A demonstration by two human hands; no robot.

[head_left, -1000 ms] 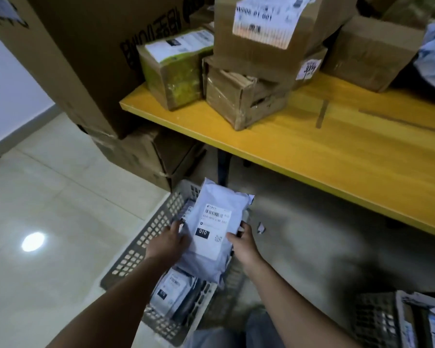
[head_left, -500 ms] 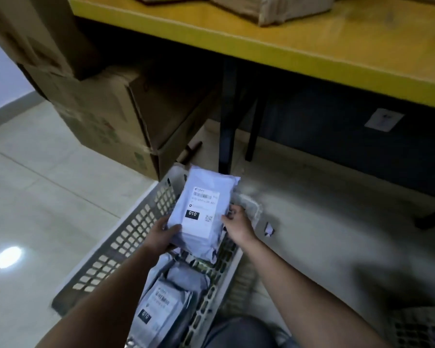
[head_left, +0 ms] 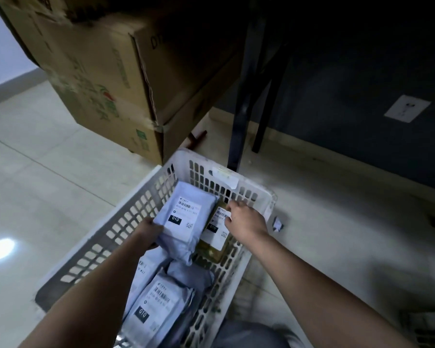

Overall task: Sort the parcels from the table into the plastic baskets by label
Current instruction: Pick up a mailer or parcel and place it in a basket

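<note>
A white plastic basket (head_left: pixel 146 214) with slotted walls stands on the tiled floor (head_left: pixel 48 151), just in front of a black bench leg (head_left: pixel 241 116). The left hand (head_left: pixel 147 232) holds a grey mailer parcel (head_left: pixel 186 217) by its left edge; the fingers go under the parcel and the thumb side lies on its rim, so this grip is closed on the parcel. The parcel lies flat inside the far end of the basket, with its white label up, and the label has a black tag reading 010.

The right hand (head_left: pixel 246 219) is over the far right corner of the basket. Its fingers are bent and the fingertips (head_left: pixel 232 205) touch the top of a yellowish-green parcel (head_left: pixel 216 237), which lies just beside the grey parcel and partly under its right edge. I cannot tell if this grip really pinches that parcel or only rests on it.

Nearer to the person, more grey mailers (head_left: pixel 156 305) lie in the basket, one also with a label 010. A small white label (head_left: pixel 225 177) sticks on the far wall of the basket. Big cardboard boxes (head_left: pixel 106 79) stand on the floor to the left behind the basket. A small crumpled paper scrap (head_left: pixel 278 224) lies on the floor just right of the basket.
</note>
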